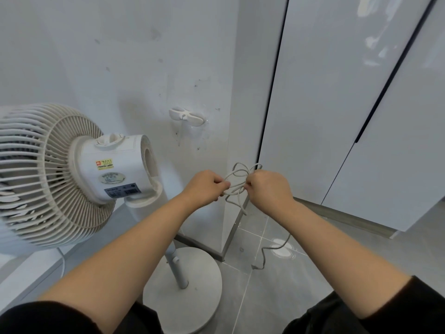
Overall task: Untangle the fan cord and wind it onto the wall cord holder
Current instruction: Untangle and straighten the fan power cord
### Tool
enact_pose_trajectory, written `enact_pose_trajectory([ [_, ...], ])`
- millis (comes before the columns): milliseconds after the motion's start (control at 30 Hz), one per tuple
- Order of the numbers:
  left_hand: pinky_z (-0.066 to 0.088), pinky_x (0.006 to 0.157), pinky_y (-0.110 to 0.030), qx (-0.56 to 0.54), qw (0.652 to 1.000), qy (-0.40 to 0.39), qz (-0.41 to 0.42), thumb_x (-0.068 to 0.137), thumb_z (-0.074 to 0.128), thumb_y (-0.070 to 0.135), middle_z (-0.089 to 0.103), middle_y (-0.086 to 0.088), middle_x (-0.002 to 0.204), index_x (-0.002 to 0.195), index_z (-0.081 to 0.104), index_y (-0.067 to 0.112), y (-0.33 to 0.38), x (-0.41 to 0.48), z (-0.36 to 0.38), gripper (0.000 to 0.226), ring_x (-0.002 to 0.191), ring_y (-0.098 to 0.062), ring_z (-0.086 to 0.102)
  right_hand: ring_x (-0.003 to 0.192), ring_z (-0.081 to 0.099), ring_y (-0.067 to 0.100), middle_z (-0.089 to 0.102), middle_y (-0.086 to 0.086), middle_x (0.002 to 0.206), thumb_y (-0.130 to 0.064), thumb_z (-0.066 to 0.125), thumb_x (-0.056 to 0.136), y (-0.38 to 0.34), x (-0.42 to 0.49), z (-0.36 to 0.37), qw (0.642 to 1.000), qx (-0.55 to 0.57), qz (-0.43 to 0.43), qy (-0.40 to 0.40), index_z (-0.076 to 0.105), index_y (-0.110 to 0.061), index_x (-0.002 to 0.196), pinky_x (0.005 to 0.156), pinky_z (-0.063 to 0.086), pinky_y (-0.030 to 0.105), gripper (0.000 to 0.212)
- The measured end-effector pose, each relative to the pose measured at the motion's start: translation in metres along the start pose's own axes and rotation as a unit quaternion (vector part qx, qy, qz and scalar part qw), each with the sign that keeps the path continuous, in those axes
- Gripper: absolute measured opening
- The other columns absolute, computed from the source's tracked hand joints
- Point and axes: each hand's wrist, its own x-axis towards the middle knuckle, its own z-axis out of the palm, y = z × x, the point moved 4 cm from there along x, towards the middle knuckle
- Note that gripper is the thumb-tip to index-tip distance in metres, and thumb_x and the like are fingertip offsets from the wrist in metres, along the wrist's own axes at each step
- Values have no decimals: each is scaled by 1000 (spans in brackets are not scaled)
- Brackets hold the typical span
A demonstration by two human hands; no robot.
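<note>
Untangling: your left hand [207,186] and right hand [267,189] pinch the fan cord [237,175]; next, loosen loops; wall cord holder [186,116] at eleven o'clock.

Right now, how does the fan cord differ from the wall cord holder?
The fan cord is a tangle of loops pinched between the left hand and right hand; the wall cord holder has nothing wound on it. The fan cord hangs free, its tail trailing to the floor; the wall cord holder sits fixed on the wall above. Both are whitish.
</note>
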Motion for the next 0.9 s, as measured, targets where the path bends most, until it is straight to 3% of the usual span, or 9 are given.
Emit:
enact_pose_trajectory([
  [67,44,52,-22,-62,998,-13,-24,94,53,29,64,-2,72,85,70,6,-1,-1,1,30,55,-14,56,76,60,26,60,4,90,-17,50,91,-5,0,0,997,-60,-49,4,64,-11,88,49,26,26,15],
  [133,45,47,-21,-136,989,-28,-54,94,53,29,64,-5,75,86,69,5,-3,-1,1,30,52,-15,55,59,57,23,56,1,74,-14,68,77,-7,-1,-1,992,-94,-78,16,64,-13,72,41,13,22,6],
  [233,47,45,-17,-204,972,-77,-92,95,54,32,67,-6,83,90,68,5,-6,-2,1,31,52,-13,60,36,43,22,46,1,54,-9,84,54,-5,-2,-2,991,-62,-107,57,57,-13,50,39,11,17,28],
  [300,46,45,-17,-209,966,-117,-101,95,53,32,70,-5,90,91,67,7,-6,-2,2,29,53,-12,63,40,46,25,48,3,60,-12,78,66,-8,-5,-1,988,-11,-143,61,60,-11,56,39,16,19,21],
  [367,44,44,-17,-225,957,-147,-106,96,53,29,70,-6,92,92,66,6,-5,-2,4,27,52,-11,64,59,55,29,53,5,77,-15,62,84,-6,-2,4,990,43,-129,29,68,-12,76,44,30,27,10],
  [433,41,41,-15,-248,948,-160,-115,97,51,21,70,-9,91,91,65,4,-5,-2,5,23,50,-9,64,78,57,29,52,4,94,-16,47,91,-1,0,12,993,40,-103,-44,67,-15,93,57,40,34,20],
  [700,47,42,-11,-243,940,-205,-125,94,42,-9,69,-15,91,108,63,-11,-10,-4,3,25,51,-8,66,95,53,23,41,3,101,-22,39,98,5,-3,38,954,137,-49,-261,61,-20,120,83,43,34,31],
  [800,49,45,-11,-232,945,-206,-106,89,42,-17,68,-15,89,106,63,-12,-9,-2,1,27,50,-8,65,95,49,16,49,-1,97,-18,39,98,-3,-6,44,907,246,-21,-341,64,-13,113,86,38,26,29],
  [900,50,48,-14,-211,951,-211,-84,87,46,-18,67,-15,85,92,66,-4,-10,0,1,25,51,-11,65,89,51,11,58,-8,83,-18,46,95,-9,-9,51,888,280,-12,-365,67,-24,83,83,39,25,25],
])
